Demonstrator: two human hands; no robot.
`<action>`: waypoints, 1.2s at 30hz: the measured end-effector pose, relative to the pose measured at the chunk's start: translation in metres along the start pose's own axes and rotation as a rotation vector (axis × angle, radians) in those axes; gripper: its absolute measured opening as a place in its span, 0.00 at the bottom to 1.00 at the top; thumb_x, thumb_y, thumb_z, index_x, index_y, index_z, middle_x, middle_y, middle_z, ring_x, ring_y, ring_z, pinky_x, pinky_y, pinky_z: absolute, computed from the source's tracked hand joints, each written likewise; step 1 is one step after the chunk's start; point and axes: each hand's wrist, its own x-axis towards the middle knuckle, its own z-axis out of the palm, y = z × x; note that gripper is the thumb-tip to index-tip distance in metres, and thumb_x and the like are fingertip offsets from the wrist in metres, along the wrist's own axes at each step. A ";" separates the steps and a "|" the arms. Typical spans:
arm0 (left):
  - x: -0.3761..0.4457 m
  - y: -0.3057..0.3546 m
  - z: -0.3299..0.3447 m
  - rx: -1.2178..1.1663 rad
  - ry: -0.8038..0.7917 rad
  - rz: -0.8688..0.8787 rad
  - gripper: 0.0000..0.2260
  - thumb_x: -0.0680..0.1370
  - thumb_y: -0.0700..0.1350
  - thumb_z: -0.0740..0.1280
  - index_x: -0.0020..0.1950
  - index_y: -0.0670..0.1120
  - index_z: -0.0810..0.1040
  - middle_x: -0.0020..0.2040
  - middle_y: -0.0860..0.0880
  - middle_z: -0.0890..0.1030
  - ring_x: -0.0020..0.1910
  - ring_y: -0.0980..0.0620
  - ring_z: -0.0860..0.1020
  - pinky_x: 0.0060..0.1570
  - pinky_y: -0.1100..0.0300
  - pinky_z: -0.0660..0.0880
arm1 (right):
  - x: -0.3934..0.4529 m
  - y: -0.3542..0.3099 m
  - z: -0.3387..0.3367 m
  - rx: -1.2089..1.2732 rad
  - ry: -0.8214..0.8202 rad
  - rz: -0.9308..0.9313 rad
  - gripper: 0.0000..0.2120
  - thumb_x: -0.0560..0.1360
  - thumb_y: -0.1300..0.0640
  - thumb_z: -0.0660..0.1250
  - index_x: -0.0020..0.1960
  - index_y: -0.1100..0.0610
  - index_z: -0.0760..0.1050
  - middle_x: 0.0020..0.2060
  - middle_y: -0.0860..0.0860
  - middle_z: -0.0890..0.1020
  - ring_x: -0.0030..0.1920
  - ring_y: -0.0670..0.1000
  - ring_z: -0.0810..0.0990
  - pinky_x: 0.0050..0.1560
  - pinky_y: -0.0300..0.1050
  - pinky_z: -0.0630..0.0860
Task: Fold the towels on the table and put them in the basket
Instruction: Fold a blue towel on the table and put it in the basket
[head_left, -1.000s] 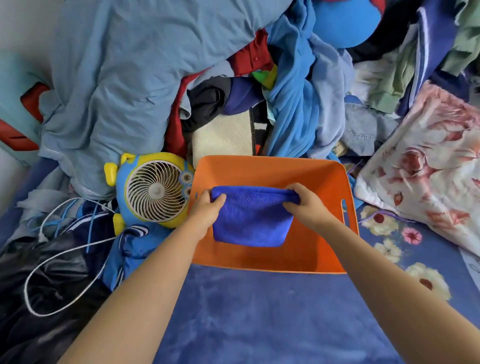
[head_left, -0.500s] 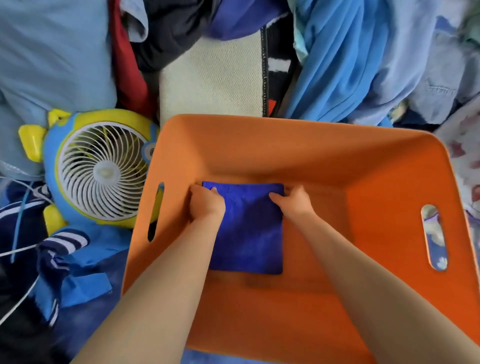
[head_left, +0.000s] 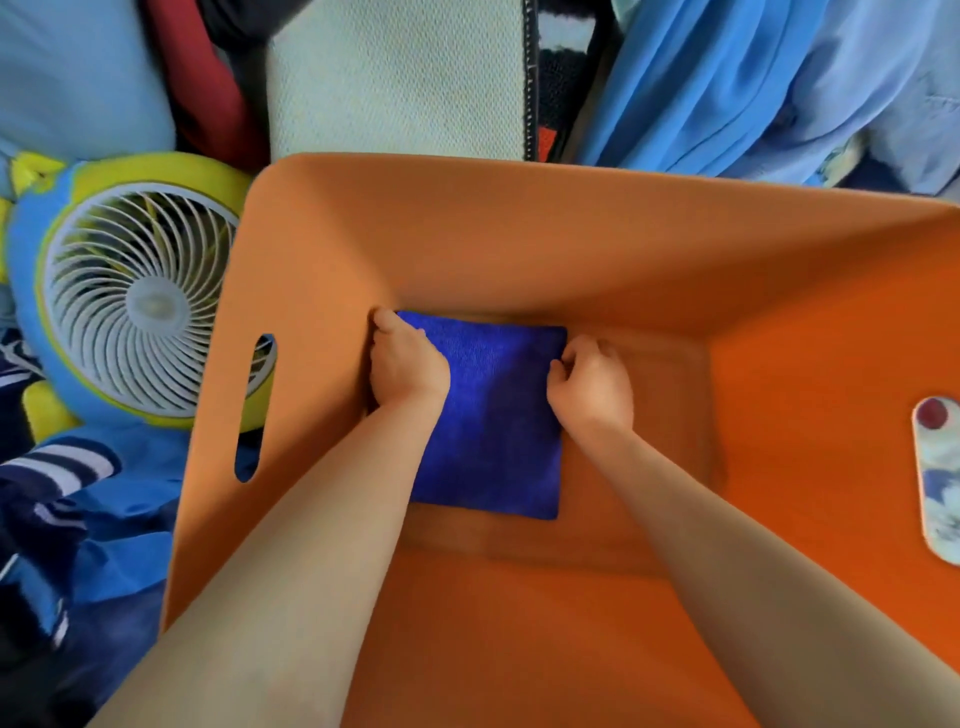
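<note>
A folded blue towel (head_left: 498, 415) lies flat on the floor of the orange basket (head_left: 519, 234), tucked into its far left corner. Both my arms reach down into the basket. My left hand (head_left: 405, 369) covers the towel's far left edge against the basket wall, fingers curled down onto the cloth. My right hand (head_left: 592, 384) is at the towel's far right corner, fingers curled at its edge. How firmly either hand grips is hidden by the knuckles.
A blue and yellow toy-shaped fan (head_left: 140, 301) stands just left of the basket. Piled clothes (head_left: 727, 78) and a cream textured cloth (head_left: 395, 78) crowd behind it. Striped dark clothing (head_left: 52, 478) lies at the near left. The basket has handle slots in its side walls.
The towel went from above the basket down onto its floor, then into the far left corner. My head moved closer over the basket. My right hand has shifted to the towel's right edge.
</note>
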 end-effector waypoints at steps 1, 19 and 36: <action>-0.002 -0.003 0.000 0.049 0.050 0.067 0.16 0.78 0.38 0.60 0.65 0.35 0.64 0.62 0.37 0.73 0.61 0.38 0.73 0.56 0.50 0.70 | -0.005 -0.001 0.000 -0.024 0.017 -0.054 0.11 0.76 0.59 0.60 0.55 0.64 0.71 0.55 0.62 0.74 0.57 0.63 0.71 0.52 0.50 0.68; -0.016 -0.040 0.006 0.704 -0.343 0.558 0.34 0.80 0.58 0.51 0.76 0.42 0.38 0.76 0.43 0.36 0.76 0.46 0.37 0.74 0.54 0.41 | -0.008 -0.011 0.023 -0.050 -0.174 0.007 0.20 0.80 0.56 0.55 0.69 0.61 0.59 0.61 0.62 0.71 0.58 0.62 0.73 0.54 0.51 0.70; -0.034 -0.024 -0.048 0.702 -0.349 0.547 0.25 0.81 0.51 0.54 0.76 0.43 0.53 0.77 0.43 0.51 0.77 0.47 0.49 0.73 0.55 0.54 | -0.034 -0.014 -0.017 -0.311 -0.409 -0.073 0.27 0.79 0.55 0.55 0.75 0.58 0.49 0.67 0.63 0.66 0.65 0.62 0.67 0.63 0.49 0.66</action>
